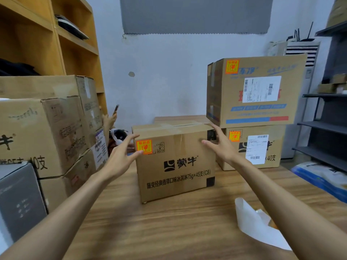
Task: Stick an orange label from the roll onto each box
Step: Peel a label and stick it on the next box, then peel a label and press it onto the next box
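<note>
— So, where does the middle box [176, 162] sit?

— On the wooden desk [169, 222], straight ahead, with its printed front face toward the camera. An orange label [144, 146] is stuck on the upper left corner of that face.

— And the hands?

— The left hand [122, 156] is at the box's left edge, fingers [131, 139] spread wide; the thumb tip lies at or over the lower corner of the label. The right hand [220, 145] is at the box's upper right corner, fingers also spread wide, index finger along the top edge. Neither hand holds anything.

— What about the other boxes?

— Right of the middle box is a stack of two. The lower stacked box [270, 147] carries an orange label near its upper left corner and a white shipping slip; the upper stacked box [259, 91] has the same pair. Left of the middle box stands a pile of boxes [47, 128]; I cannot see any orange label on those.

— And the roll?

— A white backing strip [253, 222] lies curled on the desk, nearer the camera than the middle box and to its right, partly behind the right forearm. I cannot tell whether labels are on it.
</note>
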The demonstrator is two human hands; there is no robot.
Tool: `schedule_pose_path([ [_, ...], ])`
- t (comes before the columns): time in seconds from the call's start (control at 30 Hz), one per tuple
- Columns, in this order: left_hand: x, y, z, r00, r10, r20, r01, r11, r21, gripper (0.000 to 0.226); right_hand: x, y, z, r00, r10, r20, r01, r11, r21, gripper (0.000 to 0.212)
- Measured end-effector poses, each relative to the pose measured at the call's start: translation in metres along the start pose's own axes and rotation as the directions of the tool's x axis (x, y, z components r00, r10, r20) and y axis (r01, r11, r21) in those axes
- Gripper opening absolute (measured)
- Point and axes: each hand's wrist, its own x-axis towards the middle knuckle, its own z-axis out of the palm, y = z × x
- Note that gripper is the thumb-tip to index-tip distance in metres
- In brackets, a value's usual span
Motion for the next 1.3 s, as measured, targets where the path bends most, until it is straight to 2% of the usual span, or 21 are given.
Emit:
schedule_pose_path([
  [0.17,0.036,-0.004,0.026,1.000,-0.015,-0.021,0.016,1.000,0.017,0.056,0.022,0.023,-0.008,1.000,-0.007,-0.003,0.006,0.974,-0.229,0.067],
  [0.33,0.072,-0.011,0.042,0.999,-0.037,0.017,0.036,0.998,0.047,0.058,0.046,0.040,-0.013,0.999,-0.027,-0.028,0.004,0.799,-0.602,0.073],
  [0.4,0.086,-0.013,0.047,0.998,-0.047,0.031,0.046,0.998,0.039,0.058,0.056,0.041,-0.016,0.997,-0.067,-0.033,0.029,0.746,-0.665,0.072],
  [0.63,0.121,-0.028,0.065,0.993,-0.098,0.061,0.099,0.995,-0.015,0.059,0.087,0.047,-0.022,0.999,-0.048,-0.006,0.029,0.680,-0.733,0.060],
  [0.8,0.128,-0.031,0.065,0.988,-0.124,0.087,0.126,0.992,-0.019,0.065,0.086,0.050,-0.015,0.999,-0.039,-0.033,0.001,0.658,-0.753,0.065],
  [0.93,0.118,-0.021,0.058,0.983,-0.119,0.142,0.106,0.989,0.102,0.076,0.082,0.047,-0.015,1.000,0.001,-0.030,-0.023,0.652,-0.758,0.070],
  [1.03,0.105,-0.008,0.034,0.983,-0.098,0.155,0.058,0.969,0.239,0.076,0.076,0.036,-0.015,1.000,0.021,-0.017,-0.026,0.623,-0.782,0.063],
  [1.17,0.085,0.019,-0.028,0.997,-0.027,0.073,-0.001,0.931,0.364,0.061,0.070,-0.005,0.000,0.999,-0.029,0.021,0.035,0.654,-0.755,0.045],
  [1.3,0.059,0.066,-0.102,0.994,0.113,-0.007,-0.099,0.893,0.439,0.044,0.054,-0.087,0.039,0.984,-0.121,0.132,0.178,0.749,-0.638,0.047],
])
